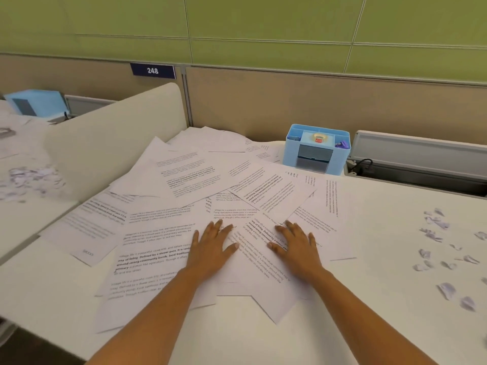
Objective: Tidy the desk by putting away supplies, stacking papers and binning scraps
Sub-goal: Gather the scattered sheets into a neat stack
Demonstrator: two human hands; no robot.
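Left hand (210, 246), right hand (296, 246): grip wide, flat on loose papers (184, 177). We judge them light, floppy, slippery; gather by outer edges.

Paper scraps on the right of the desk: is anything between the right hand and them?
Nothing visible. The right hand lies flat on the loose printed sheets, and only bare white desk separates it from the paper scraps.

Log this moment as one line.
left hand, right hand: flat on papers | papers: scattered, unstacked | scraps: loose on desk
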